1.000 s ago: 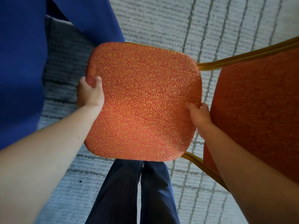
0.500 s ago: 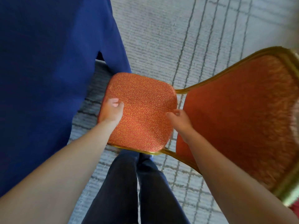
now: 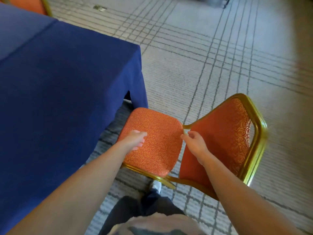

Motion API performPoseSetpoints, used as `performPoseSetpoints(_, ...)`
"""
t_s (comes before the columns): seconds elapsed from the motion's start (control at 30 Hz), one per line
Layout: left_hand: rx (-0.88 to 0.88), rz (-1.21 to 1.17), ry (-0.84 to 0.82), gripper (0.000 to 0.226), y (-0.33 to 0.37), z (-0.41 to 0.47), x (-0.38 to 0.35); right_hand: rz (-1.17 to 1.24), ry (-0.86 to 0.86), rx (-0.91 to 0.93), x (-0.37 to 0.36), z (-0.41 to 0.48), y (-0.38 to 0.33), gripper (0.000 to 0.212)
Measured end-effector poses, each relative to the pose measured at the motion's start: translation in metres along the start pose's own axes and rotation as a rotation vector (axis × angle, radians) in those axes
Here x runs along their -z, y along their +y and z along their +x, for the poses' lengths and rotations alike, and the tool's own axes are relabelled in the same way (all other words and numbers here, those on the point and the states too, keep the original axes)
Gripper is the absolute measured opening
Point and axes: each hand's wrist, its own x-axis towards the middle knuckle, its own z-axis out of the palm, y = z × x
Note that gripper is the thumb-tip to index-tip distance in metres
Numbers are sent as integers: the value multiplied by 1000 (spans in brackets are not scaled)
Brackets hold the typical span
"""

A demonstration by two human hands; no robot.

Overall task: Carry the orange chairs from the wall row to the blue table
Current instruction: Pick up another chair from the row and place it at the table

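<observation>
An orange chair [image 3: 159, 143] with a gold frame stands on the carpet at the near corner of the blue-clothed table [image 3: 67, 85]. Its seat faces the table and its backrest leans off to the right. My left hand [image 3: 135, 140] hovers over the left part of the seat, fingers loosely curled around nothing. My right hand [image 3: 194, 144] is at the seat's right edge beside the frame joint, fingers apart and only the tips near the fabric. The chair's legs are hidden under the seat.
A second orange chair [image 3: 27, 4] shows beyond the table at the top left. Grey lined carpet [image 3: 220, 56] spreads to the right and ahead. Dark furniture legs [image 3: 221, 2] stand at the top edge. My shoe [image 3: 156, 185] is just below the chair.
The chair went from held up close to me to standing low on the carpet by the table corner. Both hands have let go of the seat's edges.
</observation>
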Motion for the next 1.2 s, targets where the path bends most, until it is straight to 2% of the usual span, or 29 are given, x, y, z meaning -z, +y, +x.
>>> performPoseSetpoints(0.27, -139, -32, 74, 22, 0, -58, -18, -98, -7, 162, 39, -36, -11, 41)
performPoseSetpoints(0.47, -274, -147, 193, 22, -11, -103, -62, -233, -102, 237, 73, -68, 6, 56)
performPoseSetpoints(0.57, -328, -146, 212, 9, -6, -122, -85, -264, -138, 278, 92, -76, 8, 60)
performPoseSetpoints(0.63, -347, -145, 238, 10, 1, -130, -99, -299, -168, 313, 107, -76, 3, 63)
performPoseSetpoints(0.77, -324, -143, 265, 10, 17, -129, -121, -362, -203, 387, 134, -64, -13, 64)
performPoseSetpoints(0.87, -318, -133, 325, 22, 38, -120, -137, -412, -233, 450, 157, -46, -29, 60)
performPoseSetpoints(0.93, -331, -173, 323, 10, 54, -116, -149, -469, -256, 489, 173, -27, -42, 59)
performPoseSetpoints(1.2, -282, -277, 501, 12, 101, -81, -193, -691, -392, 607, 221, 55, -86, 60)
